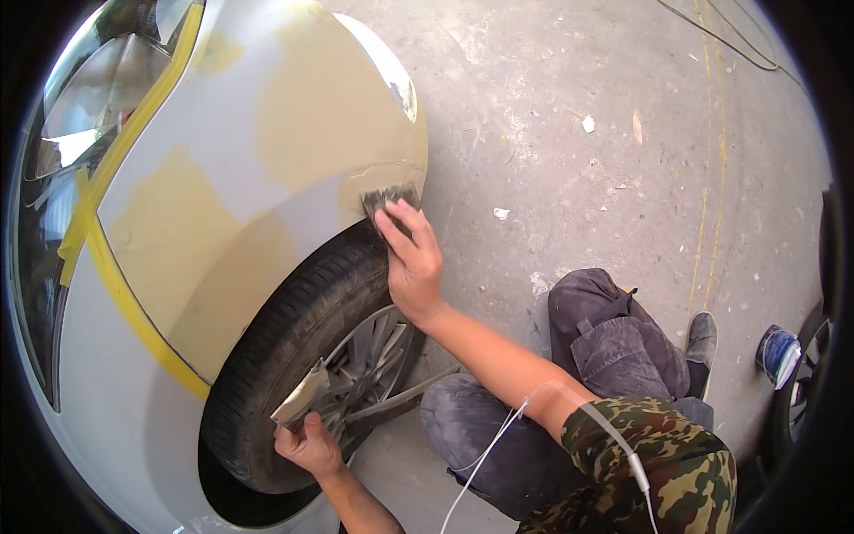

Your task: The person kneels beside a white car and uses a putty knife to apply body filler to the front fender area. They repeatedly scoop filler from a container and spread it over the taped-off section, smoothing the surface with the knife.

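Note:
My right hand [416,271] presses a dark grey, flat putty spreader [374,200] against the car fender [311,133], just above the wheel arch. Its fingers lie over the spreader. Thin smears of filler show on the panel beside the spreader's edge. My left hand [311,447] grips a flat blade [302,398] with cream-coloured filler on it, in front of the wheel [365,356]. The handle end of that blade is hidden by my fingers. Broad beige filler patches cover parts of the light grey fender.
Yellow masking tape [111,169] runs along the panel edges by the car's glass. White cables [489,445] hang across my legs [614,343]. On the concrete floor [551,116] lie paint flecks and scraps. A blue can [778,356] stands by another wheel [811,356] at the right.

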Tool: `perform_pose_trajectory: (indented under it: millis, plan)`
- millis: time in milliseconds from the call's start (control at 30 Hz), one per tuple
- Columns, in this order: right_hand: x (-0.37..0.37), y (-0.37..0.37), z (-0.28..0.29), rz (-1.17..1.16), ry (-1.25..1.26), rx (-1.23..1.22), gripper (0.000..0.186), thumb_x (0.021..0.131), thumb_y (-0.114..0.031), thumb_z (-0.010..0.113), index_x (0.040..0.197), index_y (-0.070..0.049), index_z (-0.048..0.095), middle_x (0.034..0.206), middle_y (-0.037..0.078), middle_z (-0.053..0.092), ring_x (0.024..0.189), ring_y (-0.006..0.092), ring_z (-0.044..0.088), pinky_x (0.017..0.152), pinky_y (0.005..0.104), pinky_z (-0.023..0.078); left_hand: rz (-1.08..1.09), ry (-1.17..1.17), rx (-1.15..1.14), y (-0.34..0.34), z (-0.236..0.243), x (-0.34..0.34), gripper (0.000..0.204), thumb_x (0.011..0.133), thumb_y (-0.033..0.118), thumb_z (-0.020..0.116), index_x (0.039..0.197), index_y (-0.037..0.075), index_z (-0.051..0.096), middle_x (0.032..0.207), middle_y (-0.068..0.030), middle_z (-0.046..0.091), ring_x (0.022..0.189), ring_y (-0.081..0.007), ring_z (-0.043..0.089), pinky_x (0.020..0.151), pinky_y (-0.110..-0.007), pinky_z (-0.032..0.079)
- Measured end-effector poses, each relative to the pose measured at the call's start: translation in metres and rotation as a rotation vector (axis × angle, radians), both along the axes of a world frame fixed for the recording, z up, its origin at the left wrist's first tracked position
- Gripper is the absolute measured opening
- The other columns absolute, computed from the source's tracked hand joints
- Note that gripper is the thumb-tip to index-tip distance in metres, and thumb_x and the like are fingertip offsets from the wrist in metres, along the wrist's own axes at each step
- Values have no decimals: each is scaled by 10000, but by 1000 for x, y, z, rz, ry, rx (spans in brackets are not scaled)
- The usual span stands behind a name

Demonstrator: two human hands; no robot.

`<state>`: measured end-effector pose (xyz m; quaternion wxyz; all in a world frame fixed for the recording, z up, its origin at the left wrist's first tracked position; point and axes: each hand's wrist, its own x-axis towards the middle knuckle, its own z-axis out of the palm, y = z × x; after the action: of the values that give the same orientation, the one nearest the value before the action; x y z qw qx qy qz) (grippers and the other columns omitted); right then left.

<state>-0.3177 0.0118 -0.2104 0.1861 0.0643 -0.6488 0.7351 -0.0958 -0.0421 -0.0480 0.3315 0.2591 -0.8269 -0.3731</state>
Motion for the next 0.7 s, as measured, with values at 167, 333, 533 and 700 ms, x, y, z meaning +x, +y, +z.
perform_pose_trajectory:
  millis: [167,333,533,700]
  plan:
    - [0,16,6,-31,-51,-31,436,854,130,627,1227,-74,725,1259,131,664,1228,353,618,1118,496,416,-3,13,9,1,0,1,350,868,158,812,1094,-87,705,1041,-99,725,947,-164,653,890,-303,488]
    - [-11,-1,25,50,12,31,425,851,102,639,1215,-96,731,1251,124,657,1232,367,606,1104,534,416,11,30,50,1,1,-1,372,861,175,830,1094,-86,706,1037,-95,727,943,-161,655,883,-300,491]
    - [6,19,23,39,35,48,436,839,106,632,1216,-90,729,1245,107,668,1223,356,611,1086,552,428,-22,28,19,3,3,-3,379,859,177,833,1098,-88,706,1043,-97,727,947,-162,654,886,-297,489]
    - [-15,4,26,-13,69,9,444,838,99,636,1223,-102,729,1247,103,669,1216,362,615,1084,559,428,12,26,20,4,2,-5,378,858,184,834,1087,-89,708,1020,-89,725,928,-154,648,868,-289,486]
